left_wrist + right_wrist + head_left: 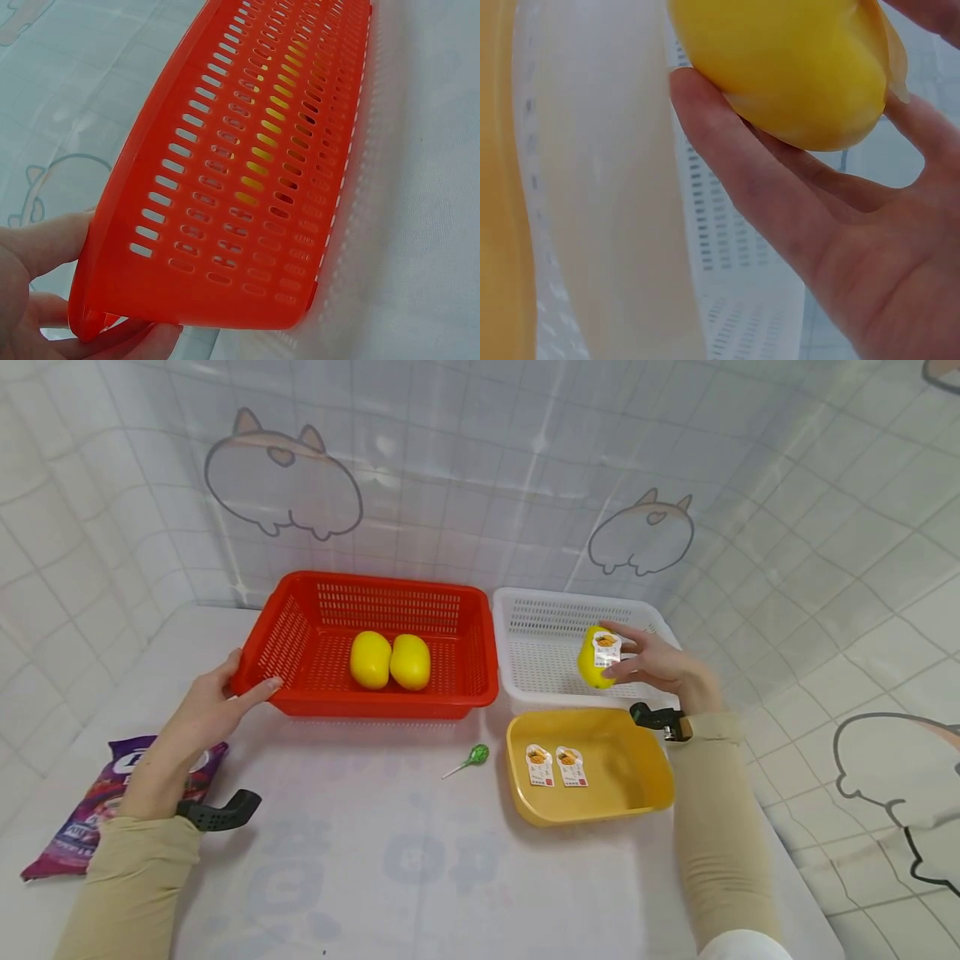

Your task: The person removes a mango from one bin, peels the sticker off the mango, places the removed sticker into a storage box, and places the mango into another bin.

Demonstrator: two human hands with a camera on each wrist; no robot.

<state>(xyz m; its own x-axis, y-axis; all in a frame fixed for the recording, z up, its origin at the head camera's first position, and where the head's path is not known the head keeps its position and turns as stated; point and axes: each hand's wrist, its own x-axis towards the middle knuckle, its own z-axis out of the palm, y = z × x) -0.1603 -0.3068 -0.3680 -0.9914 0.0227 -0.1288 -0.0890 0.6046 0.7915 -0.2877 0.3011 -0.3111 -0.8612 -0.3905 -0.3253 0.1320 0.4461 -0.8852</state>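
Observation:
My left hand (201,717) grips the left end of a red slotted basket (375,703), thumb over the front rim and fingers round the end. Inside that basket lie two yellow mangoes, a left one (370,660) and a right one (410,662), side by side. Over the white slotted basket (536,667), my right hand (654,660) holds another yellow mango (588,662) between thumb and fingers. A white label (607,648) with a fruit picture is on this mango. In the right wrist view, one edge of the label (897,60) stands away from the skin.
In front of the white basket stands a yellow tub (611,768) with two labels on its inside, a left one (539,765) and a right one (572,766). A green lollipop (477,754) lies left of it. Under my left forearm is a purple snack bag (93,810).

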